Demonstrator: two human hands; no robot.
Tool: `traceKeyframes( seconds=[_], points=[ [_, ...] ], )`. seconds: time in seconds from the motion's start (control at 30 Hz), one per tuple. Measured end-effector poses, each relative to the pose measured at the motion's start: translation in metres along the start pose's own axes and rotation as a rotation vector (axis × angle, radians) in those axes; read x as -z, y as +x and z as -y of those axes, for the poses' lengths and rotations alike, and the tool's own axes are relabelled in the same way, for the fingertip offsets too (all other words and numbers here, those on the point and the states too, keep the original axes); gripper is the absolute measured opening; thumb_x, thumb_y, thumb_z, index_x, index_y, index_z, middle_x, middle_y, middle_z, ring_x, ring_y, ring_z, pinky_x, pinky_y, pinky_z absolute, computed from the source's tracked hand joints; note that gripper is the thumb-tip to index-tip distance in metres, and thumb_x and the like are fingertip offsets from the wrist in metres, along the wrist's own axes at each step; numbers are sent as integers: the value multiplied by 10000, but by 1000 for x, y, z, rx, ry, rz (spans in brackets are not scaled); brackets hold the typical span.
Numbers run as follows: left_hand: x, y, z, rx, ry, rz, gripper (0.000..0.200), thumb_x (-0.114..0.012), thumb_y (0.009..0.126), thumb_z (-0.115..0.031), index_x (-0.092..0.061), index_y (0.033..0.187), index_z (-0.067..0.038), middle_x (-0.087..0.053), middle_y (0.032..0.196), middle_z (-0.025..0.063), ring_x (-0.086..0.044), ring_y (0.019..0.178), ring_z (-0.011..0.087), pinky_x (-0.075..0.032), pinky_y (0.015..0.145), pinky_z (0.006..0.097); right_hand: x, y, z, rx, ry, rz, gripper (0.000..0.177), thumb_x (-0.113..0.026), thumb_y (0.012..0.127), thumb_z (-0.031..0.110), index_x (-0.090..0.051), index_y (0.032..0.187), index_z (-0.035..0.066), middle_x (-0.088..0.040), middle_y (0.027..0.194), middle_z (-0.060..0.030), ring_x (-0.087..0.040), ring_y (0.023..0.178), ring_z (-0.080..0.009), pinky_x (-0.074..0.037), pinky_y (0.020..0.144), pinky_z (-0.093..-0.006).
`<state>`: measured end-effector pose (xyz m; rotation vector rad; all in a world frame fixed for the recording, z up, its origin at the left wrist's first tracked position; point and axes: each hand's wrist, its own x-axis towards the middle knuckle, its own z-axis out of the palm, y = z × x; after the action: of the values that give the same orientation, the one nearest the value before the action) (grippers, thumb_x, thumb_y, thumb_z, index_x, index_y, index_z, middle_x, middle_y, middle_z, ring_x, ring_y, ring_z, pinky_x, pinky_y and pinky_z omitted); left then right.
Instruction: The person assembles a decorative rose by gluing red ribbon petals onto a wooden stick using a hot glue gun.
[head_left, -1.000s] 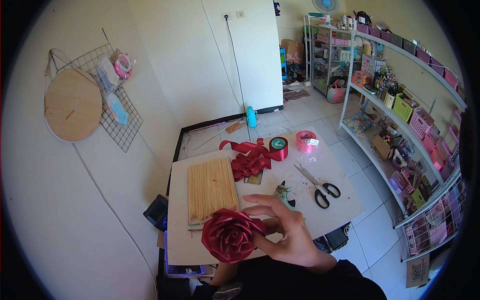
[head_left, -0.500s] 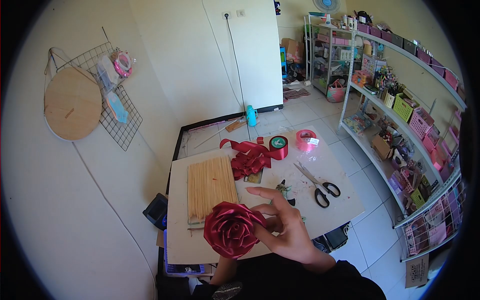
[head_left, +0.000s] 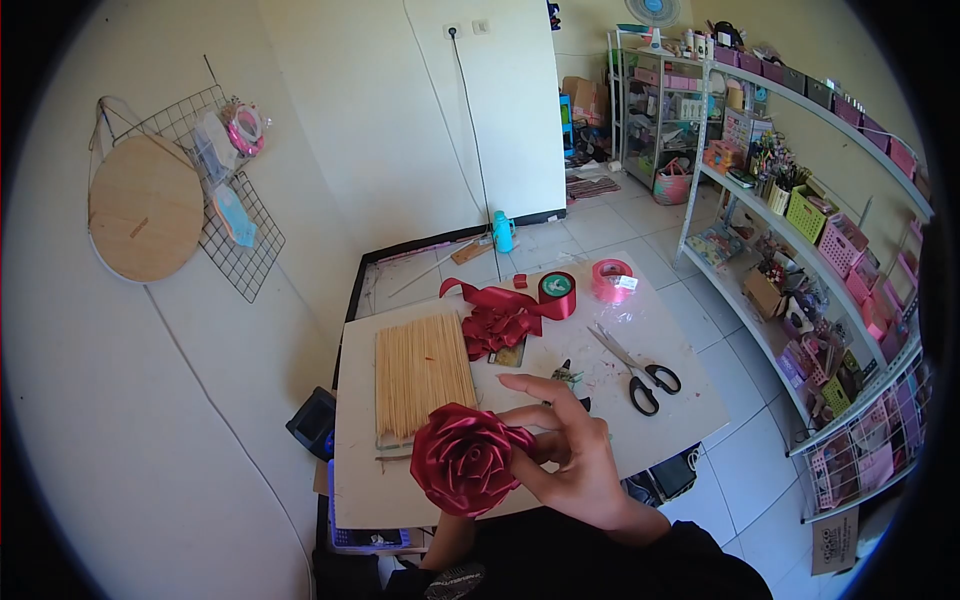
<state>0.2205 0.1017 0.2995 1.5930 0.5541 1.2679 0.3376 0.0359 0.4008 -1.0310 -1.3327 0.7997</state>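
— What is changing around the ribbon rose (head_left: 462,460)?
— The right hand (head_left: 575,455) is loosening. A second ago its fingers were lying closer over the bloom's right side. Now the fingers (head_left: 535,384) are fanning out wide, and only the lower ones and the thumb seem to be touching the outer petal.
— And the rose itself?
— It is sitting slightly higher than before, hanging over the near part of the table (head_left: 355,480), just near of the skewers (head_left: 425,372).
— Is the left hand holding it?
— That cannot be told. Only the left forearm (head_left: 450,540) is showing, rising under the bloom, and the petals are hiding the hand.
— What is that suggesting?
— Judging by the open fingers, the person is tidying the outer petals rather than gripping hard, and the bloom is looking fully wound.
— Is anything else moving?
— No. The scissors (head_left: 640,375) are lying to the right, and the red ribbon spool (head_left: 557,290) and the pink spool (head_left: 612,281) are resting at the far side.
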Motion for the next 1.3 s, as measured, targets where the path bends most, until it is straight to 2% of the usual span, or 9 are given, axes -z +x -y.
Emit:
traceKeyframes(
  seconds=[0.33,0.5,0.63,1.0,1.3],
  points=[
    [0,-1,0,19,-53,-6,521,-605,758,-252,-379,1184,-57,-421,1172,94,-406,1094,217,-316,929,349,0,0,0,7,9,-3,585,-508,695,-139,-284,1214,7,-586,896,-121,-605,754,-147,-487,602,-198],
    [0,-1,-1,32,-78,-7,518,-607,756,-247,-382,1182,-55,-421,1171,95,-408,1093,218,-318,927,348,-1,0,-2,-70,107,47,599,-493,716,-131,-244,1241,17,-565,950,-130,-569,839,-126,-479,598,-184],
    [-1,-1,-2,41,-97,-6,515,-608,755,-243,-384,1180,-54,-422,1171,96,-408,1092,219,-320,926,347,-2,-1,-3,-38,89,52,599,-489,723,-128,-236,1247,19,-562,958,-126,-552,856,-115,-476,588,-177],
    [-2,0,-2,60,-160,-23,509,-612,753,-232,-390,1174,-51,-423,1170,97,-411,1091,221,-324,922,345,-4,-2,1,-18,42,68,582,-465,732,-126,-234,1248,9,-552,967,-117,-567,787,-98,-429,513,-151],
    [-2,0,-2,69,-207,-52,504,-616,751,-223,-396,1169,-49,-423,1169,99,-413,1089,223,-328,918,344,-4,-2,-4,75,27,-26,588,-481,700,-146,-272,1229,4,-570,956,-138,-600,744,-131,-478,576,-181]
  ],
)
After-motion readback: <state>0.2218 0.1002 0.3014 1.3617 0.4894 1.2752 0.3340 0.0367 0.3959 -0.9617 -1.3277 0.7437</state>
